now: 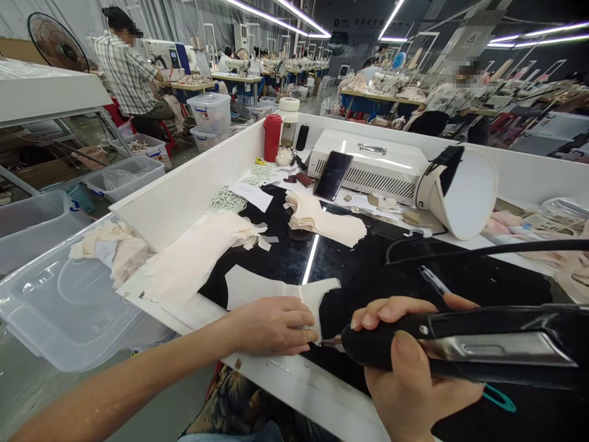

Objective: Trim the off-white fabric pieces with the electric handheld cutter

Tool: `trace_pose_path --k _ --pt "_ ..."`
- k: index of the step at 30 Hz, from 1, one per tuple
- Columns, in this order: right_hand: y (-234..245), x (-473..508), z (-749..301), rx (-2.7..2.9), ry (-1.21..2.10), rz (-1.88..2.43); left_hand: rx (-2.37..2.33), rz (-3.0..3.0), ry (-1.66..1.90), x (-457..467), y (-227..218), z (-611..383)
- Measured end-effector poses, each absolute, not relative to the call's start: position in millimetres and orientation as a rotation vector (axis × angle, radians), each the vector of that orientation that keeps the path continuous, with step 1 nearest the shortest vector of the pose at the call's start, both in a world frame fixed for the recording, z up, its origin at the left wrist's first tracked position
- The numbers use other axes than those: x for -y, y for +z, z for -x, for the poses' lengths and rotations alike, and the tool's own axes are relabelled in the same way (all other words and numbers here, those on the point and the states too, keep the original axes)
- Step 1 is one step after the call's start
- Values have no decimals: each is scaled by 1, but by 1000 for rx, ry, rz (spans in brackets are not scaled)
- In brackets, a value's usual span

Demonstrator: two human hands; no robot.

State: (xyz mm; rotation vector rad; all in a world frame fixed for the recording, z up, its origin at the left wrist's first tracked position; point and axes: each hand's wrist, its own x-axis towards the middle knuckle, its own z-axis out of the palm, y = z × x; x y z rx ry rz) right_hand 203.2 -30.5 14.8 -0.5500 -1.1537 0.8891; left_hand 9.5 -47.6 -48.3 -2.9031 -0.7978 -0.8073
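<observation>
My left hand (276, 325) lies flat, fingers stretched out, on a pale cut fabric piece (257, 287) at the near edge of the black tabletop. My right hand (414, 374) is wrapped round a thick black handheld tool (488, 328) with a long metal strip along its side. The tool's narrow tip (332, 342) points left and meets the fabric's lower corner, close to my left fingertips. Farther back lies a stack of cream fabric pieces (326, 221). Another cream pile (193, 255) spreads along the table's left side.
A clear pen (435, 280) and a teal loop-shaped item (499, 398) lie near the tool. At the back stand a red bottle (272, 138), a phone (334, 175), a white vented box (368, 161) and a white cone-shaped shade (472, 193). Clear plastic bins (69, 313) flank the left. Other people sit farther off.
</observation>
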Motion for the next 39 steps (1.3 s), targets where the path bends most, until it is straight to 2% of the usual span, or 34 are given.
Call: trace_pose_path --k 16,27,39 --pt "16 36 -208 1141 986 540 830 2991 -872 54 -39 -3" --pt "18 -5 -225 1024 839 622 954 3081 -791 72 -17 -5" --pt "13 -15 -209 1032 865 571 1054 2832 -691 32 -36 -44"
